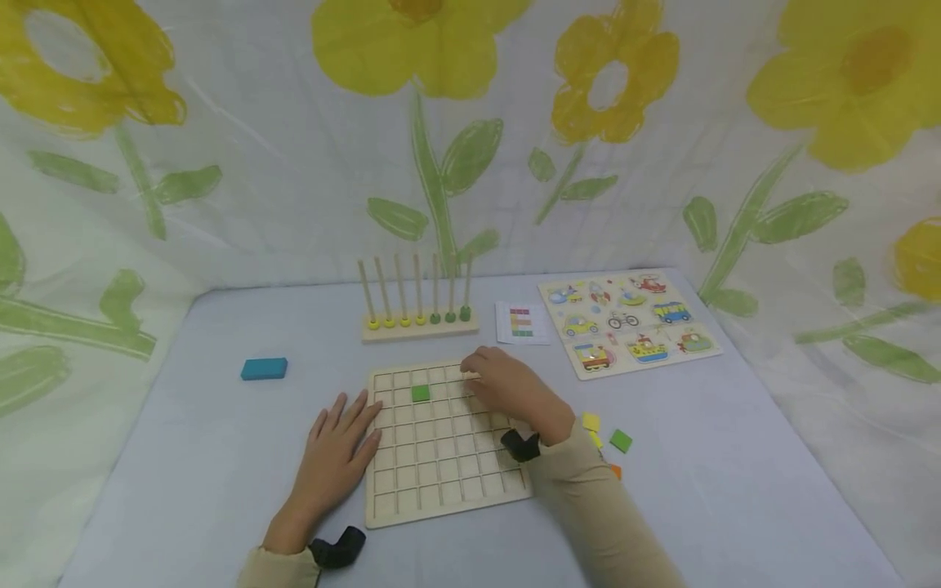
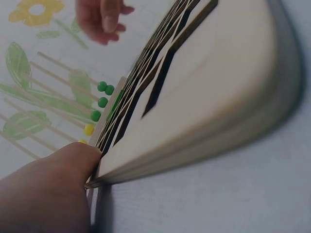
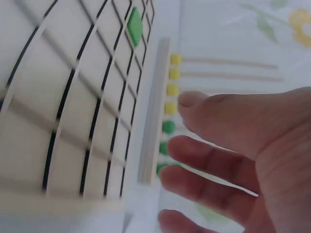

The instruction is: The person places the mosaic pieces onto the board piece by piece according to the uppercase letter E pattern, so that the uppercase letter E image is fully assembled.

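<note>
A wooden grid board (image 1: 448, 457) lies on the table, with one green square tile (image 1: 421, 394) in a cell near its upper left. My left hand (image 1: 334, 449) is spread flat at the board's left edge, its fingertips and thumb touching the rim. Over the board's upper right is my right hand (image 1: 507, 388), its fingers loosely bent. In the right wrist view the right thumb (image 3: 214, 111) stands apart from the fingers, and nothing shows between them. Right of the board lie loose yellow tiles (image 1: 590, 421), a green tile (image 1: 621, 441) and an orange tile (image 1: 616, 471), partly hidden by the right forearm.
Behind the board stands a wooden peg rack (image 1: 419, 331) with yellow and green beads. Beside it lie a pattern card (image 1: 522, 323) and a picture puzzle board (image 1: 625, 322). A blue block (image 1: 265, 369) sits at the left. A flowered curtain (image 1: 294, 163) closes off the back.
</note>
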Tool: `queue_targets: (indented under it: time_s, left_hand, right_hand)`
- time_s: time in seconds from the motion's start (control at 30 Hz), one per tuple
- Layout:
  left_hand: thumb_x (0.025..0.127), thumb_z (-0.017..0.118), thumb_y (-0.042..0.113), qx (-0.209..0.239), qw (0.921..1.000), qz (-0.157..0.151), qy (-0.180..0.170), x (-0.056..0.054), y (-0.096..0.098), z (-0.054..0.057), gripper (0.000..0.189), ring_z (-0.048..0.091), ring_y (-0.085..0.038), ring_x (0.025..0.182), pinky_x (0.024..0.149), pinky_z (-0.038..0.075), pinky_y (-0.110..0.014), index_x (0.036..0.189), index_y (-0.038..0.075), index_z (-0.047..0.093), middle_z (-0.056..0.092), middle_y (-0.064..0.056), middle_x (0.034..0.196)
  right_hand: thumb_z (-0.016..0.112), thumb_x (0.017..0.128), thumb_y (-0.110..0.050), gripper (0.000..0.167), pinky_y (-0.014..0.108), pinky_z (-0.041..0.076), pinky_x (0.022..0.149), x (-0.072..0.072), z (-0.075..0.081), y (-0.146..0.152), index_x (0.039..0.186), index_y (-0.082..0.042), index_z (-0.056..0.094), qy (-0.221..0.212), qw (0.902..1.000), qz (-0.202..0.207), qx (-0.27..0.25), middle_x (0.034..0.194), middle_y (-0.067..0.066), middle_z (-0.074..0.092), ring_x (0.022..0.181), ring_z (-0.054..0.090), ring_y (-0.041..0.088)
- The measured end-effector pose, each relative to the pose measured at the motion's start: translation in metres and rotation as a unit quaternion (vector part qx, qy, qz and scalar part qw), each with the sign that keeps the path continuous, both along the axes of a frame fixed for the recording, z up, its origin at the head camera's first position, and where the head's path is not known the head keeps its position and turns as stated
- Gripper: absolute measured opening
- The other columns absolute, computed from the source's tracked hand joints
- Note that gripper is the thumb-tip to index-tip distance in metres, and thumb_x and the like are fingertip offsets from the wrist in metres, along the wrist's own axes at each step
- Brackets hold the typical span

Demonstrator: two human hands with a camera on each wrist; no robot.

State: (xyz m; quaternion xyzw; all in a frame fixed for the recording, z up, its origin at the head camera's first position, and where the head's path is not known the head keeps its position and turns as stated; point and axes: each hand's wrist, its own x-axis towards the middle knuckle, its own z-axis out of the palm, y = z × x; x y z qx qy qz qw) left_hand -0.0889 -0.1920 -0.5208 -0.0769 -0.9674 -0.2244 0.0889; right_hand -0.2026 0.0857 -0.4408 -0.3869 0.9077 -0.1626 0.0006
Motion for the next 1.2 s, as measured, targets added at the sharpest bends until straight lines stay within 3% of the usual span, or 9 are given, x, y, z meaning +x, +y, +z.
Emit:
queue_targets:
  time_s: [0.27, 0.5, 0.6, 0.73, 1.0, 1.2]
  left_hand:
    - [0.098, 0.049, 0.036, 0.004, 1.0000, 0.000, 0.000, 0.000, 0.000, -0.001, 0.047, 0.020, -0.039, 0.144, 0.114, 0.012, -0.058, 0.142, 0.016, 0.048, 0.037, -0.011, 0.152]
    - [0.098, 0.050, 0.036, 0.004, 1.0000, 0.002, 0.000, 0.000, 0.000, -0.001, 0.047, 0.021, -0.040, 0.143, 0.114, 0.013, -0.059, 0.141, 0.016, 0.049, 0.037, -0.012, 0.151]
    - [0.098, 0.050, 0.036, 0.005, 1.0000, 0.003, 0.003, 0.000, 0.000, -0.001, 0.047, 0.021, -0.040, 0.143, 0.113, 0.013, -0.059, 0.141, 0.016, 0.049, 0.038, -0.012, 0.151]
    - [0.098, 0.050, 0.036, 0.008, 1.0000, 0.002, 0.005, 0.000, 0.000, -0.002, 0.047, 0.021, -0.039, 0.143, 0.114, 0.013, -0.058, 0.141, 0.016, 0.049, 0.038, -0.011, 0.151]
    - [0.098, 0.049, 0.037, 0.004, 1.0000, 0.001, 0.000, 0.000, -0.001, -0.002, 0.047, 0.020, -0.039, 0.144, 0.114, 0.013, -0.058, 0.141, 0.017, 0.048, 0.037, -0.011, 0.152]
    - [0.097, 0.052, 0.036, 0.011, 0.9999, 0.006, 0.007, -0.001, -0.001, -0.003, 0.049, 0.022, -0.039, 0.143, 0.114, 0.013, -0.058, 0.142, 0.017, 0.046, 0.038, -0.012, 0.151]
  right_hand:
    - [0.063, 0.093, -0.019, 0.024, 0.030, 0.051, 0.085, 0.013, -0.003, 0.056, 0.116, -0.012, 0.064, -0.067, 0.9933, -0.081, 0.046, 0.107, -0.002, 0.062, 0.098, 0.057, 0.012]
    - [0.061, 0.092, -0.019, 0.022, 0.034, 0.052, 0.081, 0.024, -0.007, 0.082, 0.113, -0.013, 0.065, -0.168, 0.9668, -0.178, 0.073, 0.097, -0.002, 0.061, 0.085, 0.056, 0.013]
    - [0.067, 0.089, -0.022, 0.022, 0.035, 0.052, 0.084, 0.027, -0.009, 0.087, 0.109, -0.013, 0.066, -0.183, 0.9637, -0.181, 0.072, 0.097, -0.003, 0.060, 0.089, 0.057, 0.013]
    - [0.074, 0.084, -0.021, 0.023, 0.034, 0.051, 0.083, 0.033, -0.011, 0.092, 0.103, -0.012, 0.065, -0.185, 0.9670, -0.163, 0.063, 0.093, -0.005, 0.059, 0.088, 0.057, 0.012]
    - [0.074, 0.084, -0.017, 0.017, 0.031, 0.052, 0.077, 0.035, -0.015, 0.094, 0.097, -0.013, 0.063, -0.166, 0.9734, -0.149, 0.051, 0.089, -0.006, 0.057, 0.084, 0.057, 0.010]
    - [0.074, 0.084, -0.018, 0.021, 0.029, 0.051, 0.077, 0.034, -0.017, 0.095, 0.101, -0.015, 0.063, -0.168, 0.9743, -0.142, 0.049, 0.092, -0.008, 0.054, 0.083, 0.054, 0.008]
